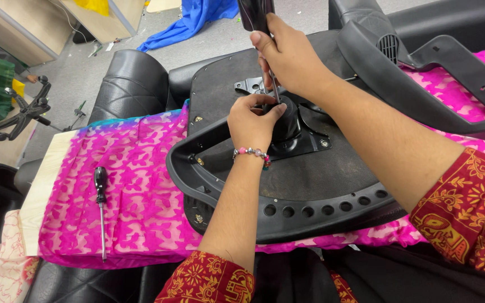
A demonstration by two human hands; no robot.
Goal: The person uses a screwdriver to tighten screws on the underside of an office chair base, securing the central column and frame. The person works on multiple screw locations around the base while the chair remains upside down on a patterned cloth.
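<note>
Red sleeves with gold print frame the bottom edge, one at six o'clock, one at four; both forearms run up from them toward the middle. Next comes the upturned chair seat (310,185), black, its underside facing up, a row of round holes along its near rim; it lies on a pink cloth (141,185) spread over a pale board (40,185); at eight o'clock on that cloth rests a spare screwdriver (101,210) (black handle, shaft pointing toward the camera), well apart from both hands. Just above centre the left hand (252,120), a bead bracelet (252,152) at its wrist, is curled closed around the black mechanism (290,126) bolted to the seat's metal plate (310,147); at twelve o'clock the right hand (287,56) is wrapped tight round the dark handle of a second driver (256,17), whose thin shaft runs down to the mechanism just beside the left fingertips. Farther off: a black armrest (422,67) at two o'clock, a chair base (21,115) with castors at nine, blue fabric (192,19) on the floor at eleven.
</note>
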